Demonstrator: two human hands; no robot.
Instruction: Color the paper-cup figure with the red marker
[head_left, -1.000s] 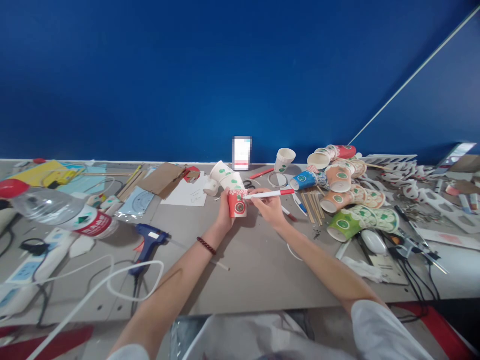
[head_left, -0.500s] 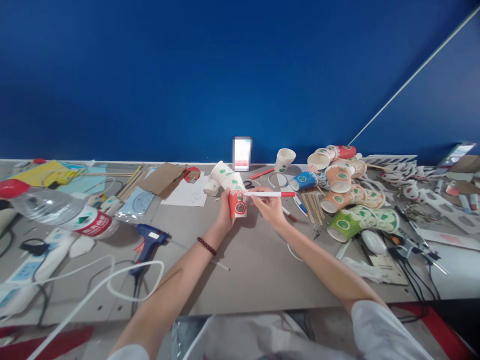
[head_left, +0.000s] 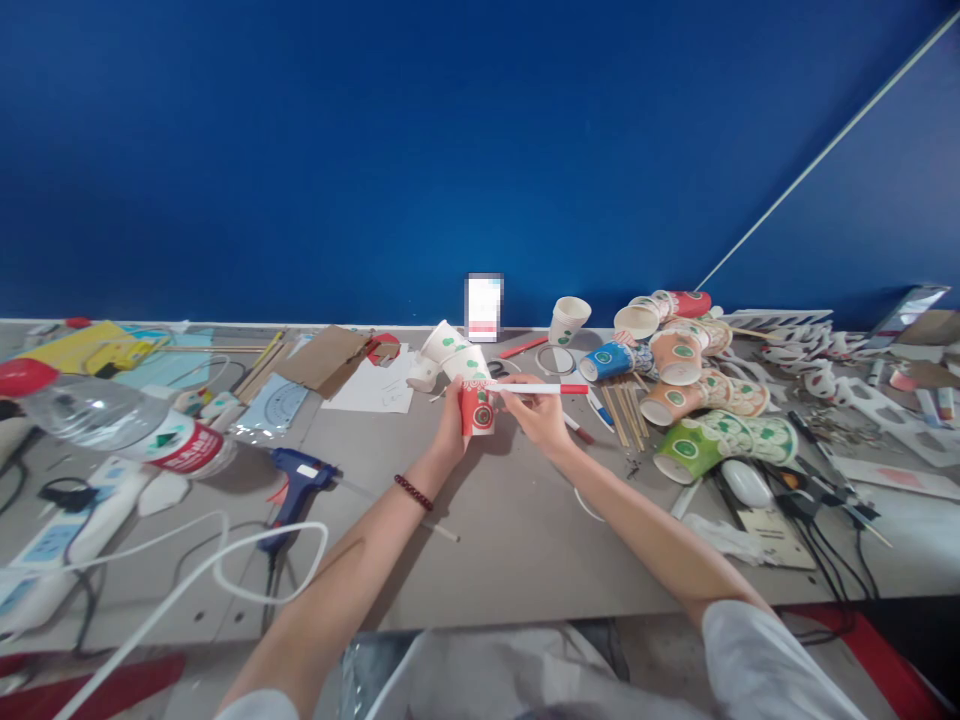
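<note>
My left hand (head_left: pixel 451 425) is closed around a joined row of paper cups (head_left: pixel 466 364). Its near cup is coloured red with a round emblem facing me, while the farther cups are white with green leaf prints. In my right hand (head_left: pixel 543 418) is a red marker (head_left: pixel 553 389), pinched in the fingers and lying almost level. The marker's left end meets the side of the near cup just above the red area; the tip itself is too small to make out. Beyond my right hand, a stack of white paper cups (head_left: pixel 569 321) stands upright.
To the right lie coloured paper cups, including a green row (head_left: pixel 686 449) and a blue cup (head_left: pixel 606 360), beside wooden sticks (head_left: pixel 624 415). On the left are a blue glue gun (head_left: pixel 300 492), a bottle (head_left: pixel 120 415), a power strip (head_left: pixel 79 535) and a looping white cable (head_left: pixel 217 560). A phone (head_left: pixel 484 305) stands behind.
The red cup has turned slightly in my left hand, its emblem shifting a little to the right. My right hand and the marker stay almost in place.
</note>
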